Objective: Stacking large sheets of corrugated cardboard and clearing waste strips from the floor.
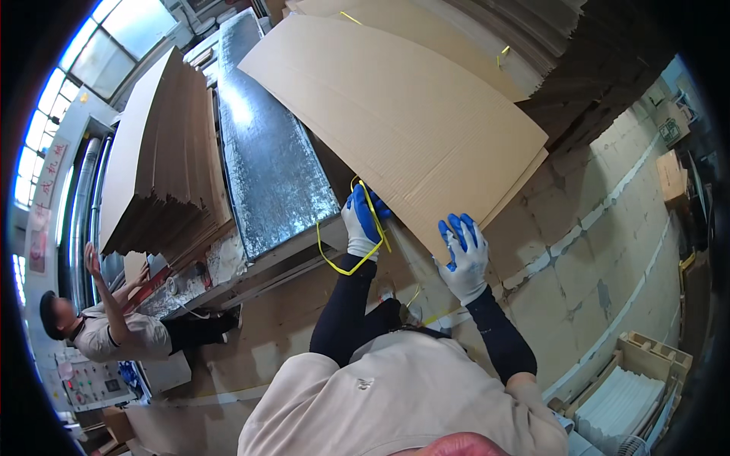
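A stack of large brown cardboard sheets (411, 114) lies in front of me, its near corner pointing toward my body. My left hand (363, 216), in a white and blue glove, is closed around a thin yellow strap (340, 269) beside the left edge of the sheets. The strap hangs in a loop from that hand. My right hand (464, 254), gloved the same way, rests at the near corner of the cardboard with fingers spread over its edge. Some left fingertips are hidden.
Left of the sheets runs a long metal-topped table (270, 152). Beyond it stands a tall cardboard stack (163, 152). A co-worker (129, 327) is at the machine on the far left. Another stack (532, 38) rises at the back right; a wooden crate (646, 353) sits lower right.
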Action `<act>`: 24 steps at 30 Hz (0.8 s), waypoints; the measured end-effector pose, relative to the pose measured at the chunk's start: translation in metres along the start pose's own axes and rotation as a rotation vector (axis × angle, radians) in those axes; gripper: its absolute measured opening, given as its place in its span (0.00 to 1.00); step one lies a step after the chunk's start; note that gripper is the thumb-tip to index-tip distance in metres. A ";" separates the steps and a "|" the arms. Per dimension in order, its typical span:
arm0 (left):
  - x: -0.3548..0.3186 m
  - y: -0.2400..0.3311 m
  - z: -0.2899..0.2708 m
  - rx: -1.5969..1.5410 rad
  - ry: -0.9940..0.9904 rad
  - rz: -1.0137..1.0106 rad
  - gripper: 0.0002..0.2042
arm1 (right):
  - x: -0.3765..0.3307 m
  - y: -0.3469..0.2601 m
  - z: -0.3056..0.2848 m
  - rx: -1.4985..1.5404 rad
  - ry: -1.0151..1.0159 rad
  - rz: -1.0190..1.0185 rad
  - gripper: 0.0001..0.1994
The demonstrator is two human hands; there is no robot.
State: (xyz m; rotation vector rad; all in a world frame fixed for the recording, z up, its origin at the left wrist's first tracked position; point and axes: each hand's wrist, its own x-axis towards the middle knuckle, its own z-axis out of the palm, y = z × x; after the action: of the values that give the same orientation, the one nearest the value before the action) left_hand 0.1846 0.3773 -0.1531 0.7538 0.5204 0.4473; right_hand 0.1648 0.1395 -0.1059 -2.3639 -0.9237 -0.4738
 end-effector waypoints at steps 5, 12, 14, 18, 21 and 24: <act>0.006 0.048 0.072 0.095 -0.018 0.184 0.15 | 0.045 0.013 -0.054 -0.111 0.040 -0.109 0.26; -0.013 0.165 0.238 0.058 -0.696 0.451 0.20 | 0.195 0.042 -0.206 -0.068 0.588 0.039 0.14; -0.025 0.145 0.251 0.071 -0.796 0.358 0.20 | 0.236 0.079 -0.247 0.018 0.691 -0.019 0.16; -0.049 0.045 0.150 0.033 -0.678 0.200 0.19 | 0.254 0.077 -0.242 0.135 0.694 -0.011 0.15; -0.052 -0.028 0.060 0.157 -0.237 -0.127 0.20 | 0.230 0.123 -0.234 0.165 0.698 0.134 0.16; -0.032 -0.074 0.013 0.239 -0.260 -0.425 0.20 | 0.217 0.140 -0.231 0.532 0.719 0.054 0.24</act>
State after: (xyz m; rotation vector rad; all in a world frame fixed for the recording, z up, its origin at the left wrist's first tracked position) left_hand 0.1810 0.3050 -0.1904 0.8880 0.4773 -0.1105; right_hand 0.3874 0.0242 0.1327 -1.5527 -0.5482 -0.8564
